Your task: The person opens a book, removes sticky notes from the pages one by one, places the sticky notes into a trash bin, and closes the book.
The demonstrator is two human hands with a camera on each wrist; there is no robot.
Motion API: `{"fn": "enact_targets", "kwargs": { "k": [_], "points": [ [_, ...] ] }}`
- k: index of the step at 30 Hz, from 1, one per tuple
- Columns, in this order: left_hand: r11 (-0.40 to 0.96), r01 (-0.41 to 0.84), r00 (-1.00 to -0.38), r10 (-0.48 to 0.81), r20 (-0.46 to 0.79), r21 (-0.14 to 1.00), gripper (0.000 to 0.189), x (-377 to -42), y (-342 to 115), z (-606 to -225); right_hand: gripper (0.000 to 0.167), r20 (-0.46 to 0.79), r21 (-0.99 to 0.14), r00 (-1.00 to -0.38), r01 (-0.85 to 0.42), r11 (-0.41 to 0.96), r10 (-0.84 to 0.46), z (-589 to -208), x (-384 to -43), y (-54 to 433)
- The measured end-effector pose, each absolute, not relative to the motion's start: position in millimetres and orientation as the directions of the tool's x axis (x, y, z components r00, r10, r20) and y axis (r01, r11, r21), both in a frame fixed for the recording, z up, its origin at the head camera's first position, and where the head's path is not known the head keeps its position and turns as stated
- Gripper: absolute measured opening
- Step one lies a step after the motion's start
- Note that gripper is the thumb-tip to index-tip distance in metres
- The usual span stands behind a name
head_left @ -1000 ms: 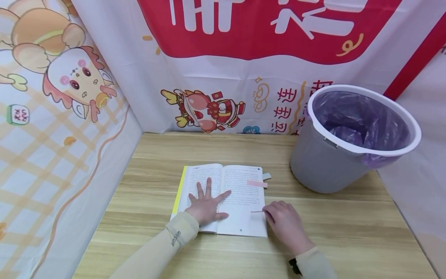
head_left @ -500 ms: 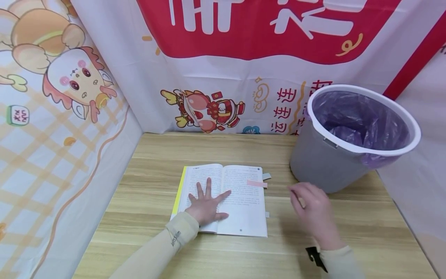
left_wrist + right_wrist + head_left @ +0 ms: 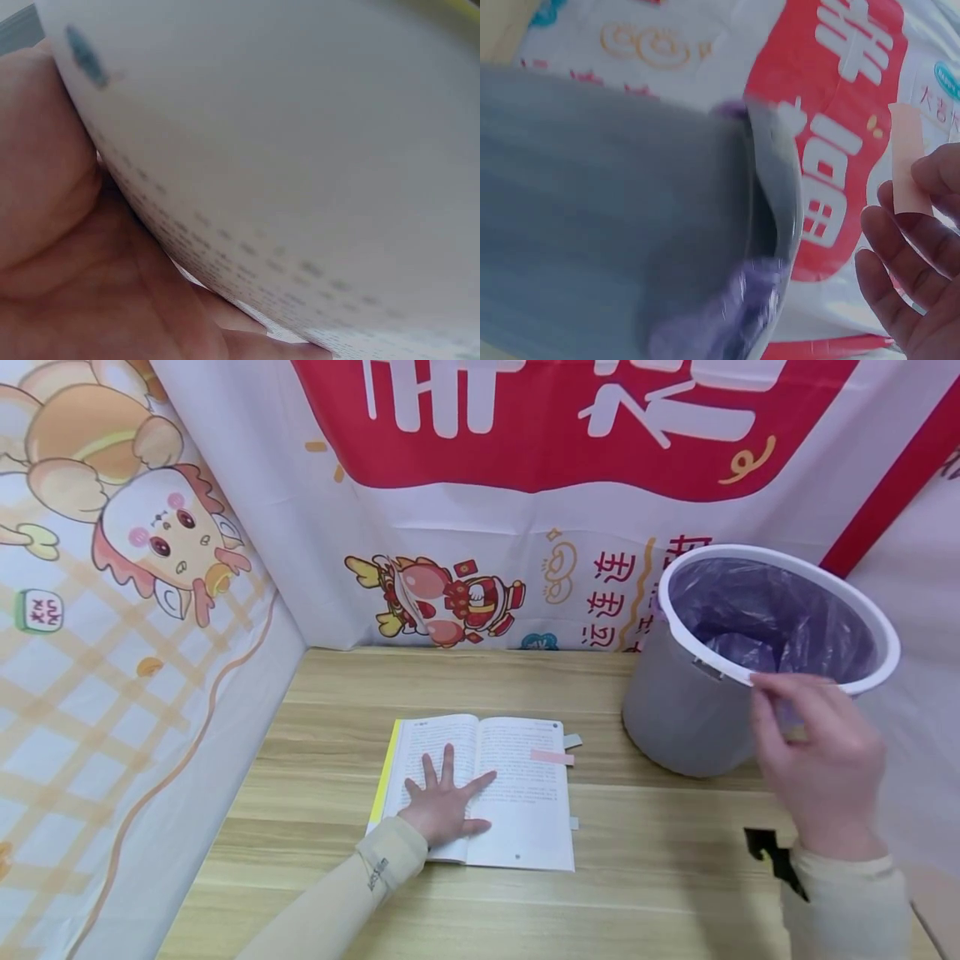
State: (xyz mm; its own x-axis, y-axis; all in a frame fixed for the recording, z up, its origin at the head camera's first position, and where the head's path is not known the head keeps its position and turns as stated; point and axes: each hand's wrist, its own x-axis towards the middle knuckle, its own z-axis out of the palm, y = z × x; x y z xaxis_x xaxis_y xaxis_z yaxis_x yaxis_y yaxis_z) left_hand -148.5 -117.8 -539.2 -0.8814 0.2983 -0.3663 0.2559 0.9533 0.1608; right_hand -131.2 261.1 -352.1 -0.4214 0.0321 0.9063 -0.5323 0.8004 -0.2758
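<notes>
An open book (image 3: 521,835) lies on the wooden table with printed pages up. My left hand (image 3: 441,802) rests on it with fingers spread, across the left page and the fold; the left wrist view shows the palm (image 3: 82,300) against the page. Between thumb and fingers my right hand (image 3: 825,760) pinches a pale pink sticky tab (image 3: 907,161), seen in the right wrist view. That hand is at the near rim of a grey bin (image 3: 686,722). A pink tab (image 3: 551,757), a greyish tab (image 3: 573,741) and a pale tab (image 3: 574,823) stick out from the book's right edge.
The bin has a white rim (image 3: 697,652) and a purple plastic liner (image 3: 750,585). It stands at the table's back right. Printed cloth (image 3: 465,518) hangs behind the table (image 3: 330,760) and along the left side.
My right hand has left the book's right edge, moving right and up to the bin with the sticky tab. The pale lower tab is now uncovered. My left hand has stayed put.
</notes>
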Motion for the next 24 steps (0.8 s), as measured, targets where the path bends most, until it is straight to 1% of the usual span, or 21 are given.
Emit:
{"fn": "enact_targets", "kwargs": {
  "k": [2, 7, 11, 14, 17, 20, 22, 24],
  "points": [
    [0.953, 0.257, -0.882, 0.299, -0.364, 0.160, 0.079, -149, -118, -541, 0.023, 0.905, -0.278, -0.424, -0.504, 0.818, 0.046, -344, -139, 271],
    [0.952, 0.258, -0.882, 0.301, -0.362, 0.163, 0.079, -149, -119, -543, 0.025, 0.880, -0.259, -0.474, -0.446, 0.857, 0.019, -332, -161, 295],
    [0.953, 0.255, -0.882, 0.297, -0.366, 0.161, 0.079, -150, -118, -544, 0.024, 0.835, -0.249, -0.551, -0.380, 0.891, -0.001, -331, -178, 309],
    [0.954, 0.253, -0.881, 0.296, -0.369, 0.162, 0.080, -150, -118, -544, 0.023, 0.784, -0.242, -0.621, -0.320, 0.916, -0.010, -334, -187, 316],
    [0.954, 0.253, -0.881, 0.297, -0.369, 0.164, 0.079, -151, -118, -545, 0.025, 0.709, -0.245, -0.705, -0.268, 0.932, -0.016, -336, -195, 321],
    [0.954, 0.252, -0.882, 0.295, -0.368, 0.163, 0.079, -151, -118, -545, 0.027, 0.633, -0.255, -0.774, -0.220, 0.942, -0.009, -338, -199, 322],
    [0.955, 0.251, -0.883, 0.294, -0.367, 0.161, 0.079, -150, -118, -545, 0.028, 0.604, -0.255, -0.797, -0.202, 0.946, -0.008, -338, -200, 322],
    [0.955, 0.248, -0.884, 0.291, -0.367, 0.159, 0.079, -150, -118, -544, 0.028, 0.609, -0.252, -0.793, -0.207, 0.945, -0.011, -338, -200, 321]
  ]
}}
